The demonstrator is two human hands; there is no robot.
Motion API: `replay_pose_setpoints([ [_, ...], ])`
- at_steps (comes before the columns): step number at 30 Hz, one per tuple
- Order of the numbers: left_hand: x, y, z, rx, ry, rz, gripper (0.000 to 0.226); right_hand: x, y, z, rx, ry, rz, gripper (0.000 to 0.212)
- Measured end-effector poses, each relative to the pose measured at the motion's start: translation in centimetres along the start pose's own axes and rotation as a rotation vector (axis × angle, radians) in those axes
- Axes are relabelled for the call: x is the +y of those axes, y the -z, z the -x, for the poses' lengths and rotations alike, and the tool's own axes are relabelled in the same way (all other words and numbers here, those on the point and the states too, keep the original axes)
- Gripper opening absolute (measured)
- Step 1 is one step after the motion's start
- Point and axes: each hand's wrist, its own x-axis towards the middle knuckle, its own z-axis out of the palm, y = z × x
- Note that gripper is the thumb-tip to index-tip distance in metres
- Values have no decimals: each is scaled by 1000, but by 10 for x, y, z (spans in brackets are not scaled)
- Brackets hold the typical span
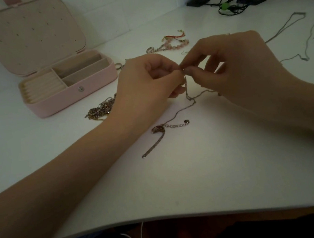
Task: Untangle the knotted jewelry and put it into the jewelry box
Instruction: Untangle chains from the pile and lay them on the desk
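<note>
Both hands pinch chain, hanging toward viewer, down-left

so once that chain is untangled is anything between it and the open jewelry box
Nothing visible blocks it. The chain is pinched by the left hand and right hand; the jewelry box lies open to the left, its compartments uncovered. A tangled pile lies in front of the box, off the direct path.

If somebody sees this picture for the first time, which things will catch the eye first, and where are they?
First, the two hands at the centre: the left hand and right hand pinch a thin silver chain together above the white table, its pendant end lying below. Next, the open pink jewelry box at the upper left, with a heap of chain in front of it.
</note>
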Motion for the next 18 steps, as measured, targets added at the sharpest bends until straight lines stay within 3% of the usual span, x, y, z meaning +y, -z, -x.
replay_pose_setpoints([
  [6, -1, -1, 2, 8, -92, -141, 11, -2, 2, -1, 22, -14, 25, 9],
  [18, -2, -1, 1, -7, -114, -142, 13, -2, 4, -1, -39, -46, -12, 4],
])
